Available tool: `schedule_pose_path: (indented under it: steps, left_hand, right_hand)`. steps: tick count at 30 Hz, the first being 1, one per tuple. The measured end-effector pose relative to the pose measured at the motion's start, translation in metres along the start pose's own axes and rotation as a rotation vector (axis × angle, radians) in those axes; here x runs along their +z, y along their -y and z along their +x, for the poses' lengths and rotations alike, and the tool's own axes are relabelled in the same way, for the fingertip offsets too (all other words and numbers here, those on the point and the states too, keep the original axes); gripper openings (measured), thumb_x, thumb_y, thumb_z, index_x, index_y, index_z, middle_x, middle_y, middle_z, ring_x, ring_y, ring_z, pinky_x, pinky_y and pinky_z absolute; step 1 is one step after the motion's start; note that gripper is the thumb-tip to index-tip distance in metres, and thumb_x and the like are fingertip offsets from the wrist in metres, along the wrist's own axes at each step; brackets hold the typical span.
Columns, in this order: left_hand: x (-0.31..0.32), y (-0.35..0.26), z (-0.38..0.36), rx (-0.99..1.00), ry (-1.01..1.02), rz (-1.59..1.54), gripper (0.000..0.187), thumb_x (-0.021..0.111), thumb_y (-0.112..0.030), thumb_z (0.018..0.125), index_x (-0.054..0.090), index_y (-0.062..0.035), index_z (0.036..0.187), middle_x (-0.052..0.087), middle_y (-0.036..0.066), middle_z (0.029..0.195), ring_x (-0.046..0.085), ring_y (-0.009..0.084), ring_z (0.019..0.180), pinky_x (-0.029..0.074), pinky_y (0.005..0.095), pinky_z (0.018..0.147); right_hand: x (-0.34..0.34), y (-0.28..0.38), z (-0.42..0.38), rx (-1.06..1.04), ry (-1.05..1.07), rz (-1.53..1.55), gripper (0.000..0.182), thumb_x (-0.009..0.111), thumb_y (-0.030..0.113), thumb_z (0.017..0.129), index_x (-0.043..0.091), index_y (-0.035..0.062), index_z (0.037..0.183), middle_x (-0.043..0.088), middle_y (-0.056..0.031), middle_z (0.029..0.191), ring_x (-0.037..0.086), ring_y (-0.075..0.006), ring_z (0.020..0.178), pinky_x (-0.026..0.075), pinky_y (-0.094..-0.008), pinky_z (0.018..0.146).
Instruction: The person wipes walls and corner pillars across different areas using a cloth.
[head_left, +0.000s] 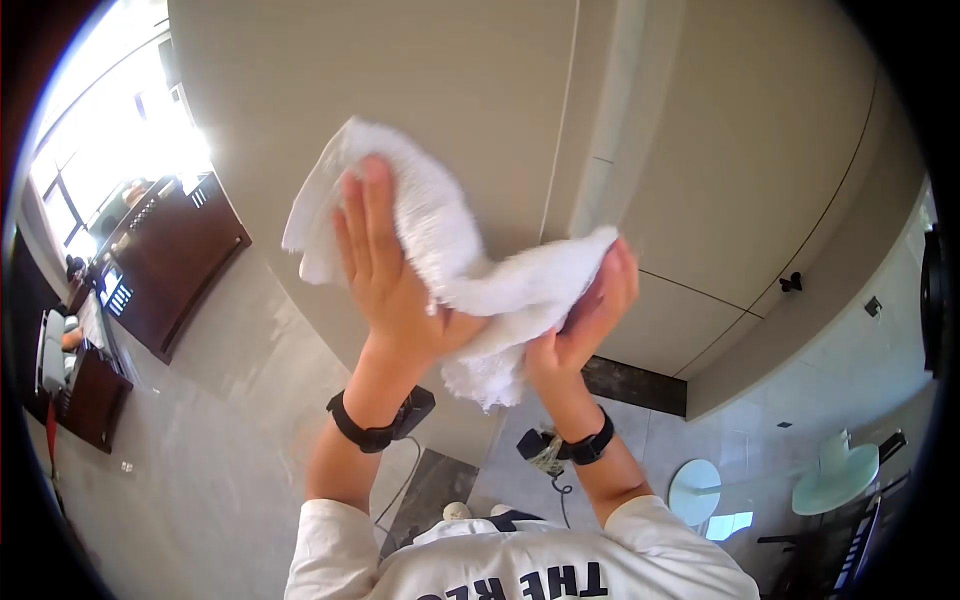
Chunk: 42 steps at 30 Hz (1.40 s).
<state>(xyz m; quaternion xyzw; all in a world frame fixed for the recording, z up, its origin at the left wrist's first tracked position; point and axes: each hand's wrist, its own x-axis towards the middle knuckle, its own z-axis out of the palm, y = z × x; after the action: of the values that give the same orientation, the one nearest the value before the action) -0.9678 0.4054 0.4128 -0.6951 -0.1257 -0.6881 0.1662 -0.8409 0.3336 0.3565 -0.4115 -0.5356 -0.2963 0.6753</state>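
Your left hand [388, 285] lies flat on the white cloth [435, 215], its back toward you. The fingers are straight and close together, pointing up, with the thumb spread out toward your right hand [588, 315]. That hand is at the cloth's other end: its fingers bend along the edge, the tips near the raised corner, and the thumb stands apart below. You cannot tell here whether they pinch the cloth.

The cloth runs between both sets of fingers, its upper part beyond your left fingertips and a loose fold hanging between your wrists. Behind your fingers is a beige panel [430, 75]; a pale upright strip [603, 150] rises beyond your right fingertips. Farther right of those fingertips, a small black knob [791, 283] sits near a seam.

Below your fingers, each wrist wears a black strap, the left strap [364, 433] and the right strap [594, 446]. Well left of your left fingers stands a brown cabinet [180, 265] on the pale floor [240, 430]. Well below your right fingers is a round white disc [692, 490].
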Motion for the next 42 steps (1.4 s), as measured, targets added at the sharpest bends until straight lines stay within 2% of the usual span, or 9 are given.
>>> schedule_pose_path:
  steps: [7, 10, 14, 17, 20, 23, 30, 36, 42]
  left_hand:
    - [0.001, 0.04, -0.13, -0.178, 0.121, 0.015, 0.077, 0.043, -0.051, 0.085, 0.025, 0.0036, 0.136, 0.011, 0.03, 0.144, 0.013, 0.0443, 0.134, 0.012, 0.0526, 0.107]
    - [0.002, 0.038, -0.188, -0.468, 0.097, -0.226, 0.084, 0.048, -0.048, 0.085, 0.016, 0.0093, 0.137, 0.011, 0.029, 0.144, 0.012, 0.0461, 0.133, 0.01, 0.0543, 0.107]
    - [-0.002, 0.045, -0.245, -0.432, 0.214, -0.091, 0.092, 0.057, -0.045, 0.081, 0.01, 0.0097, 0.138, 0.008, 0.028, 0.145, 0.009, 0.046, 0.133, 0.006, 0.0563, 0.107]
    - [0.002, 0.028, -0.211, -0.259, 0.21, 0.103, 0.092, 0.057, -0.046, 0.079, 0.01, 0.0072, 0.139, 0.006, 0.026, 0.146, 0.006, 0.0465, 0.134, 0.004, 0.0577, 0.106]
    - [0.01, 0.002, -0.162, -0.415, 0.111, -0.032, 0.09, 0.055, -0.045, 0.079, 0.01, 0.002, 0.141, 0.006, 0.025, 0.147, 0.005, 0.0472, 0.134, 0.005, 0.0593, 0.105]
    - [0.002, 0.025, -0.092, -0.12, 0.239, 0.064, 0.067, 0.052, -0.039, 0.08, 0.037, -0.0014, 0.133, 0.023, 0.025, 0.143, 0.016, 0.049, 0.131, 0.011, 0.061, 0.102]
    - [-0.024, 0.123, 0.053, 0.127, 0.134, -0.036, 0.061, 0.046, -0.034, 0.081, 0.04, 0.0057, 0.127, 0.024, 0.021, 0.145, 0.021, 0.0415, 0.133, 0.018, 0.0542, 0.103]
    - [-0.023, 0.137, 0.067, 0.05, 0.038, -0.092, 0.043, 0.045, -0.031, 0.081, 0.053, 0.0071, 0.099, 0.026, 0.022, 0.143, 0.024, 0.0423, 0.132, 0.022, 0.0539, 0.102]
    - [-0.023, 0.152, 0.07, -0.16, -0.025, -0.169, 0.041, 0.045, -0.021, 0.082, 0.047, 0.0103, 0.108, 0.022, 0.025, 0.144, 0.019, 0.0447, 0.133, 0.018, 0.0547, 0.104]
  right_hand:
    - [-0.006, -0.019, -0.108, 0.13, 0.182, -0.031, 0.067, 0.062, 0.029, 0.077, 0.035, -0.0033, 0.129, 0.028, -0.0254, 0.13, 0.033, -0.0394, 0.116, 0.03, -0.0488, 0.095]
    - [-0.006, -0.014, -0.14, 0.209, 0.232, -0.025, 0.064, 0.064, 0.022, 0.077, 0.035, -0.0046, 0.128, 0.028, -0.0285, 0.131, 0.033, -0.0433, 0.117, 0.029, -0.0502, 0.096]
    - [-0.01, -0.002, -0.16, 0.282, 0.322, -0.088, 0.053, 0.064, 0.01, 0.076, 0.041, -0.0029, 0.123, 0.032, -0.0307, 0.13, 0.033, -0.0489, 0.118, 0.028, -0.0527, 0.097]
    - [-0.02, 0.002, -0.138, 0.171, 0.382, -0.239, 0.046, 0.066, 0.013, 0.074, 0.049, -0.0013, 0.114, 0.038, -0.0293, 0.126, 0.036, -0.051, 0.116, 0.032, -0.0553, 0.095]
    - [-0.023, -0.004, -0.107, -0.021, 0.335, -0.393, 0.048, 0.07, 0.019, 0.072, 0.051, -0.0015, 0.111, 0.039, -0.0286, 0.126, 0.039, -0.0513, 0.113, 0.035, -0.0567, 0.092]
    - [-0.008, 0.014, -0.044, -0.152, 0.271, -0.574, 0.052, 0.07, 0.026, 0.071, 0.052, -0.0011, 0.111, 0.037, -0.0283, 0.131, 0.036, -0.0513, 0.117, 0.037, -0.0569, 0.09]
    - [0.05, 0.079, 0.096, -0.332, 0.221, -0.939, 0.063, 0.063, 0.036, 0.075, 0.046, 0.0103, 0.13, 0.032, -0.0132, 0.142, 0.026, -0.0403, 0.131, 0.028, -0.0492, 0.101]
    - [0.089, 0.104, 0.171, -0.504, 0.267, -1.14, 0.069, 0.059, 0.038, 0.075, 0.037, 0.0178, 0.137, 0.026, -0.0119, 0.146, 0.02, -0.0367, 0.134, 0.02, -0.0469, 0.106]
    - [0.159, 0.122, 0.217, -0.627, 0.43, -1.107, 0.066, 0.056, 0.037, 0.076, 0.037, 0.0201, 0.137, 0.026, -0.0113, 0.145, 0.018, -0.0356, 0.135, 0.026, -0.0475, 0.105]
